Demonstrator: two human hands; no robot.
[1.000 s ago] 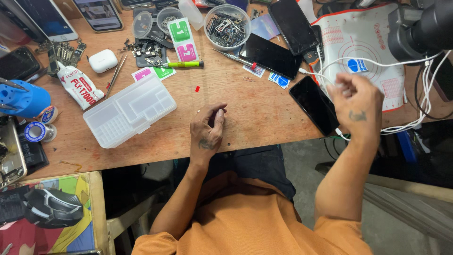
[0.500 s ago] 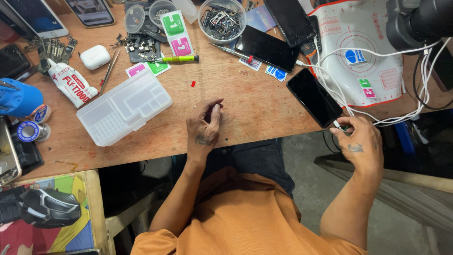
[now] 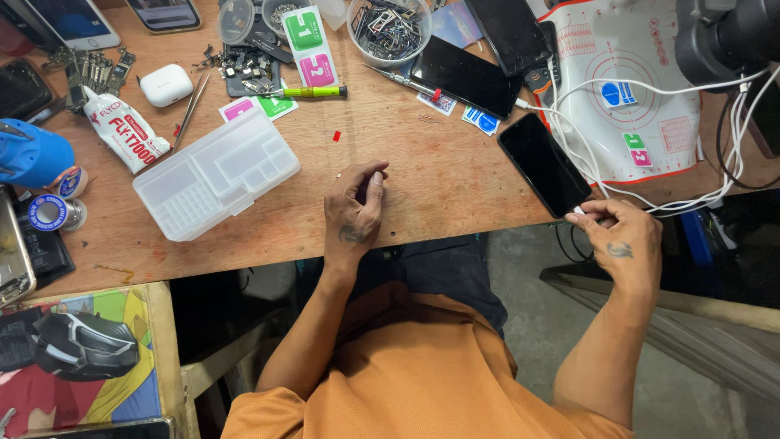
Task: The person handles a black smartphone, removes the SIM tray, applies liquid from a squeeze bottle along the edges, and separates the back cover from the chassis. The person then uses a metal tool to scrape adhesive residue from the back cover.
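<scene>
We begin at the table's near edge. The right hand (image 3: 621, 244) hangs just off the edge, wrist bent, forearm rising from 5 o'clock. Its thumb and forefinger are pinched on the plug end of the white cable (image 3: 650, 199). The plug sits at the near end of the black phone (image 3: 543, 162), which lies screen up at 11 o'clock of this hand. We cannot tell whether the plug is seated or only touching. We judge the step in hand to be the handling of this plug at the phone's port. Any further motion calls for a straight line between plug and port, and a phone that does not slide. The left hand (image 3: 353, 213) rests palm down on the wooden table (image 3: 422, 171), fingers curled inward. Whether it holds anything cannot be told. At 9 o'clock of it lies a clear plastic organiser box (image 3: 215, 175), lid closed. Farther off, at 12 o'clock, we find a green-handled screwdriver (image 3: 313, 92), and at 2 o'clock the white silicone work mat (image 3: 650, 81).
</scene>
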